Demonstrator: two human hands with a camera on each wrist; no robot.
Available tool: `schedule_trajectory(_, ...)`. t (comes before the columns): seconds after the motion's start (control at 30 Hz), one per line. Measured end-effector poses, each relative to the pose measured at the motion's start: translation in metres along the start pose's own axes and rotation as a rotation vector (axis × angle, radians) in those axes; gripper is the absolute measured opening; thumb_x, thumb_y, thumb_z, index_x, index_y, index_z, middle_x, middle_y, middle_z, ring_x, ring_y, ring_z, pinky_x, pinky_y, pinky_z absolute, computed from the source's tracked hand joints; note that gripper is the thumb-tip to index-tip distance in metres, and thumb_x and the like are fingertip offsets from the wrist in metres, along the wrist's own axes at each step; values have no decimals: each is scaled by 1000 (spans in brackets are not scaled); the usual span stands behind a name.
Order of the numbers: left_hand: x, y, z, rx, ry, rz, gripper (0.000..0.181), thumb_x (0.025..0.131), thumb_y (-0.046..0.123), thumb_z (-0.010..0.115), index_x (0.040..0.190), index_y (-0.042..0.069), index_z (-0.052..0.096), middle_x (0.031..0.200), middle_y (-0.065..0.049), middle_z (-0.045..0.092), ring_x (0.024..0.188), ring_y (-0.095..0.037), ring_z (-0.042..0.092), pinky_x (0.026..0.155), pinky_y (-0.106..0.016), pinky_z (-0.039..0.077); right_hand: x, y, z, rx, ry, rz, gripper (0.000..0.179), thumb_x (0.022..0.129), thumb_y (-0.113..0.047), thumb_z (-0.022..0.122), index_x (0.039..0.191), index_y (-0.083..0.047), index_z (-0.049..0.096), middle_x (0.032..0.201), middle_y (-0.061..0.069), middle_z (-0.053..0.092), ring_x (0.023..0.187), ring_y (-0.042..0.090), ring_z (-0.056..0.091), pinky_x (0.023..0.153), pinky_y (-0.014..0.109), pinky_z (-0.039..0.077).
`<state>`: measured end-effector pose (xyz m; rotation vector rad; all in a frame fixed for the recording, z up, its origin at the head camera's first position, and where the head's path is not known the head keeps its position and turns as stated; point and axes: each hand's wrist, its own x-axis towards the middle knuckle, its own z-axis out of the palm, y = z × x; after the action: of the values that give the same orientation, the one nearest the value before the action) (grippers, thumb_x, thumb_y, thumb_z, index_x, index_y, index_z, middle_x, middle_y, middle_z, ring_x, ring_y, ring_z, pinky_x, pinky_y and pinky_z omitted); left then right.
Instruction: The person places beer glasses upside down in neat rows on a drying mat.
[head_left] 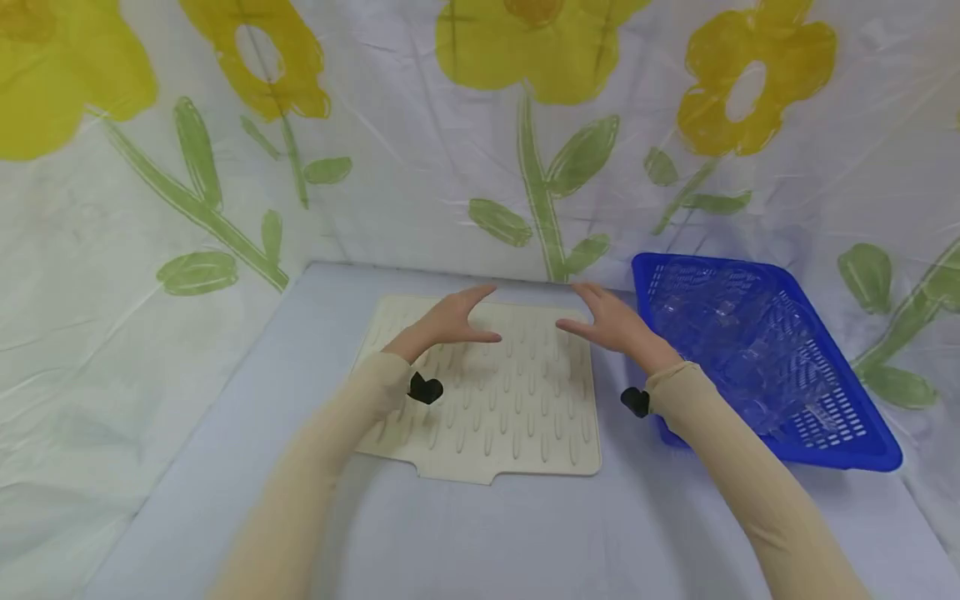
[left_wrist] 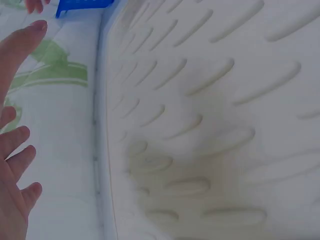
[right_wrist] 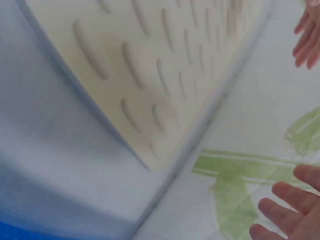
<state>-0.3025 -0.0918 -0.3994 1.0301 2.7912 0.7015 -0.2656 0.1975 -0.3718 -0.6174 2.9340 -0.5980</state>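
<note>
Both hands hover above a cream drying mat with rows of raised oval ridges, lying flat on the table. My left hand is over the mat's far left part, thumb and fingers spread apart with nothing between them. Facing it, my right hand is over the far right edge, its thumb and fingers likewise spread and holding nothing. In the left wrist view the left fingers show at the left border, beside the ridged mat. The right fingers appear at the lower right of the right wrist view.
A blue plastic basket stands on the right of the table, just beyond the right forearm. Several clear, transparent items lie inside it. Behind the white-covered table hangs a white curtain printed with yellow flowers.
</note>
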Motion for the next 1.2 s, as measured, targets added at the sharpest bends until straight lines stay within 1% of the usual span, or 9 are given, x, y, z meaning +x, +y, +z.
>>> schedule_trajectory(0.2,-21,-20,-11,-82,38,-97,83,79,45,64,142,9,23,143,-9,25,129,-25,23,102,-40,23,-14,-8,1,30,16,-27,87,81,-60,50,140,-2,24,140,22,25,126,38,23,98,52,24)
schedule_trajectory(0.33,-42,-39,-15,-109,39,-141,83,80,43,63,143,8,21,144,-11,23,129,-26,21,102,-40,21,-26,-11,2,47,23,-54,86,81,-58,51,140,-1,24,140,21,25,127,37,22,99,51,22)
schedule_trajectory(0.47,-66,-60,-17,-108,66,-146,78,83,38,61,141,3,23,143,-16,23,129,-30,21,102,-43,20,-37,-13,2,67,45,-69,84,82,-57,52,140,-1,26,140,20,27,126,36,23,99,51,23)
schedule_trajectory(0.57,-82,-76,-20,-86,107,-124,67,87,28,58,139,-2,27,141,-21,25,128,-33,22,102,-45,20,-44,-15,0,83,70,-71,83,82,-56,52,140,-2,27,139,20,29,125,36,26,98,51,25)
schedule_trajectory(0.67,-93,-88,-22,-72,125,-125,59,89,17,56,137,-4,29,139,-24,26,127,-36,22,101,-47,19,-52,-15,-4,92,92,-81,80,83,-53,54,139,-1,29,138,21,31,124,37,27,98,51,25)
schedule_trajectory(0.8,-99,-104,-18,-40,69,-181,55,91,8,51,138,-5,26,139,-28,22,126,-40,20,101,-49,19,-71,-11,-11,112,118,-76,76,84,-46,57,138,1,29,137,23,30,124,38,27,97,51,25)
schedule_trajectory(0.97,-108,-125,-13,-10,-19,-275,56,91,8,49,138,-7,22,139,-31,16,125,-44,17,100,-52,17,-97,-7,-21,164,155,-63,71,86,-39,58,138,0,29,137,21,30,124,37,26,96,52,26)
schedule_trajectory(1.1,-118,-136,-12,-23,-38,-273,56,91,9,52,135,-11,25,138,-32,18,124,-45,18,100,-52,17,-116,1,-28,165,188,-57,69,86,-35,59,138,0,29,137,21,31,124,38,27,94,55,27)
schedule_trajectory(1.2,-120,-139,-12,-36,-44,-256,56,90,12,54,133,-13,27,138,-30,20,125,-44,18,100,-51,18,-130,9,-31,165,207,-30,67,87,-32,59,137,1,30,136,22,32,122,40,28,92,56,28)
